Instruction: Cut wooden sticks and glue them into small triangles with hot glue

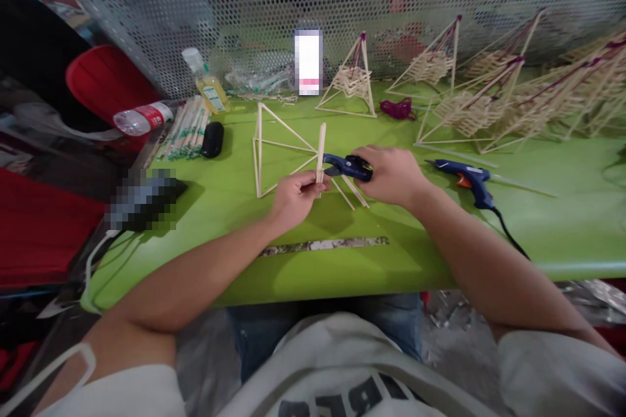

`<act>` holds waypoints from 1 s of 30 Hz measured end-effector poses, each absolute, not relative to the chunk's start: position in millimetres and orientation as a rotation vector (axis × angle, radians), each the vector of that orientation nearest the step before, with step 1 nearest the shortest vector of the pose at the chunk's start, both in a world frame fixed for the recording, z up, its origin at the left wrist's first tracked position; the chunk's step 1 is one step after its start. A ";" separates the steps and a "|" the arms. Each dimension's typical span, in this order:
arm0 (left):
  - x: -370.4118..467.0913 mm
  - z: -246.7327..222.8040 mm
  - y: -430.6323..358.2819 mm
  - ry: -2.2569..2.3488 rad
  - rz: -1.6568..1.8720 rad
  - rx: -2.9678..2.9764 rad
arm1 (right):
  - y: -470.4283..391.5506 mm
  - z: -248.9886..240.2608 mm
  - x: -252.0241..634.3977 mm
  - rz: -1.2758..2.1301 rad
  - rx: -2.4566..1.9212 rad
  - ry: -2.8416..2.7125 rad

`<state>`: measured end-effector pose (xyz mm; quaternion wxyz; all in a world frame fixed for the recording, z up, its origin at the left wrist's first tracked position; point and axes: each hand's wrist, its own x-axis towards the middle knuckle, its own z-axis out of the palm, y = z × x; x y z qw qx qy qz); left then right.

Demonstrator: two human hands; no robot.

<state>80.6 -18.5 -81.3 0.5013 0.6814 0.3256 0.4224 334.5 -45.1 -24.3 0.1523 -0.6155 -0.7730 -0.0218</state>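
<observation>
My left hand [297, 199] pinches a few thin wooden sticks [321, 153] upright above the green table [337, 273]. My right hand [394, 172] is closed round the dark blue handles of a cutting tool [355, 167]. Its jaws point left and meet the sticks just above my left fingertips; whether they are closed on them I cannot tell. Behind my left hand stands a stick frame [259, 150] of joined triangles. Some loose sticks [353, 190] lie beneath the tool. A flat metallic strip [325, 245] lies near the table's front edge.
A blue glue gun [469, 176] with a cord lies right of my right hand. Several stick structures [469, 111] and purple string [398, 108] occupy the back right. Back left are wrapped stick bundles [188, 127], two bottles [210, 88] and a black case [212, 139]. A perforated metal screen [244, 6] rises behind.
</observation>
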 end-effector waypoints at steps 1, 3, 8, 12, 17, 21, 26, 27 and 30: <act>80.6 -81.3 -18.5 0.788 1.024 1.657 | -45.8 -24.1 332.9 -0.075 -1.746 -2.220; 80.5 -81.5 -18.3 0.795 1.029 1.685 | -47.0 -23.4 331.1 -0.110 -1.705 -2.226; 80.4 -83.2 -18.1 0.787 1.040 1.755 | -51.7 -17.7 328.5 -0.208 -1.670 -2.269; 80.4 -85.0 -18.4 0.788 1.043 1.732 | -57.1 -11.0 325.1 -0.264 -1.677 -2.291; 80.1 -85.8 -18.5 0.847 1.019 1.718 | -63.1 -5.3 323.4 -0.378 -1.679 -2.286; 81.0 -85.4 -18.6 0.871 1.004 1.688 | -64.1 -5.3 324.1 -0.429 -1.685 -2.309; 81.8 -82.3 -20.3 0.904 0.976 1.665 | -62.6 -6.1 325.5 -0.439 -1.673 -2.325; 81.6 -81.8 -20.7 0.903 0.975 1.673 | -62.4 -5.9 325.9 -0.429 -1.671 -2.324; 80.9 -81.2 -21.4 0.894 0.979 1.678 | -62.1 -4.4 327.2 -0.373 -1.676 -2.325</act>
